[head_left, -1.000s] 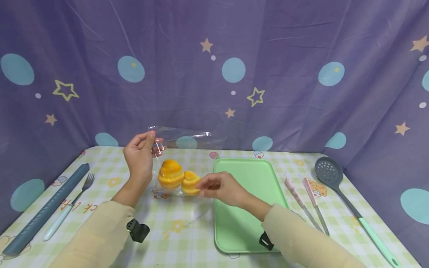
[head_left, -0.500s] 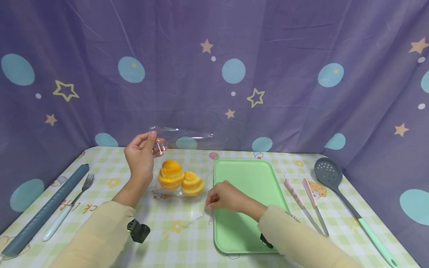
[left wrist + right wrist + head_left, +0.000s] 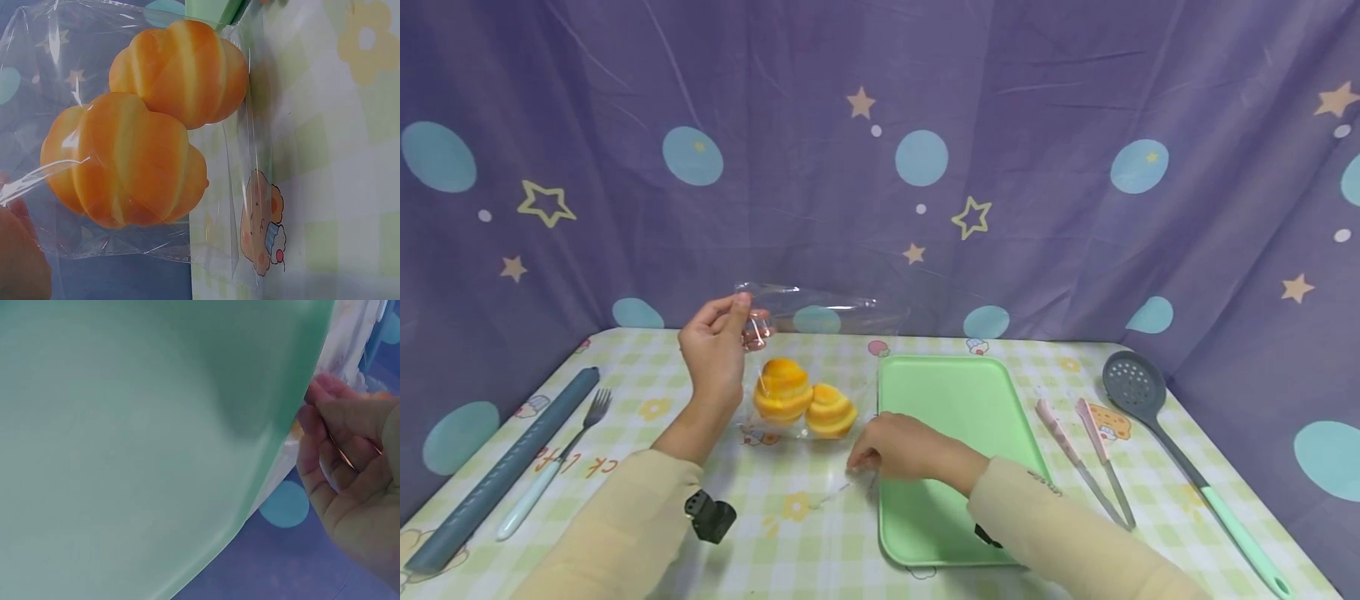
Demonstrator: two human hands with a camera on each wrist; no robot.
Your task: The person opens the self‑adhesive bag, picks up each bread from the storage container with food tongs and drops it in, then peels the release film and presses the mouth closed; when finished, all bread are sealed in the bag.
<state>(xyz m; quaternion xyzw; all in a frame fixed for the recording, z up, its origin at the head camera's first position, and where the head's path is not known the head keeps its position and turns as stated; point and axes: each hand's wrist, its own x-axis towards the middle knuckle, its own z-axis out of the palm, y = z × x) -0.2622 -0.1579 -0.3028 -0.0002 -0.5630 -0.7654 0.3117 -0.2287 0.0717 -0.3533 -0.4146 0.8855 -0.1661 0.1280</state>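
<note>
My left hand point(image 3: 718, 350) pinches the upper left corner of a clear plastic bag point(image 3: 820, 312), held upright. Inside the bag lie two ridged orange-yellow bread rolls, a larger one point(image 3: 782, 392) and a smaller one point(image 3: 831, 411); the left wrist view shows both rolls point(image 3: 125, 162) close up through the film. Low at the bag's right, my right hand point(image 3: 906, 450) has its fingertips pinched together at a thin clear plastic strip point(image 3: 831, 497) near the tablecloth. That hand overlaps the left edge of the green tray point(image 3: 955, 392). In the right wrist view, thumb and fingers point(image 3: 319, 422) meet beside the tray rim.
At the left lie a long blue-grey box point(image 3: 512, 467) and a fork point(image 3: 557, 462). To the right of the tray are pink-tipped tongs point(image 3: 1097, 467) and a slotted skimmer point(image 3: 1187, 462). A purple patterned curtain point(image 3: 880, 50) stands behind the checked tablecloth point(image 3: 737, 533).
My right hand has dropped from beside the smaller roll to the clear strip, swinging right and then slightly back left. The left hand, bag and rolls have barely moved.
</note>
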